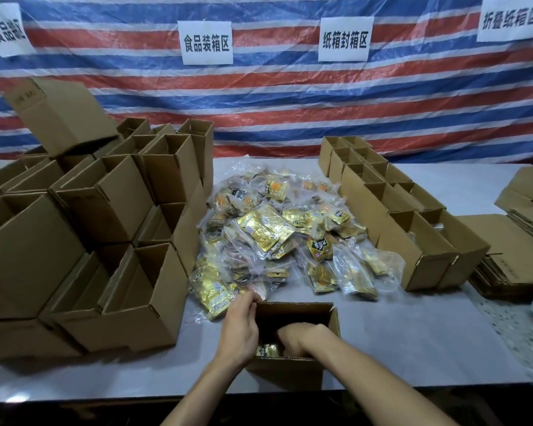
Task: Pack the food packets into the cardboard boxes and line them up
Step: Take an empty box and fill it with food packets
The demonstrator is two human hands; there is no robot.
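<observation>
Evidently the step in hand is seating packets in the small open brown cardboard box [293, 313] that stands on the pale grey desk [413, 333] nearest the person. The left hand [239, 330] grips this box at its far left corner, fingers curled over the rim, while the right hand [299, 336] reaches down inside with its fingers bent; whether it pinches a packet or only presses on one I cannot tell. One gold foil packet [268, 350] shows at the bottom of the box, between the two hands. To do this well, the left hand should hold the wall steady so the box does not slide, and the right should lay each packet flat and square against the sides, so that the next ones fit. The loose heap of gold and clear plastic food packets [277, 232] lies just beyond the box. Left of the box rises a tall stack of empty brown cartons [105, 226], close enough that a wide elbow could knock it; beyond the box to the right a tidy double row of brown cartons [413, 229] stands in line, and farther right lie flattened cardboard sheets [511, 259]. Far behind the box hangs a red, white and blue striped tarpaulin [259, 103].
</observation>
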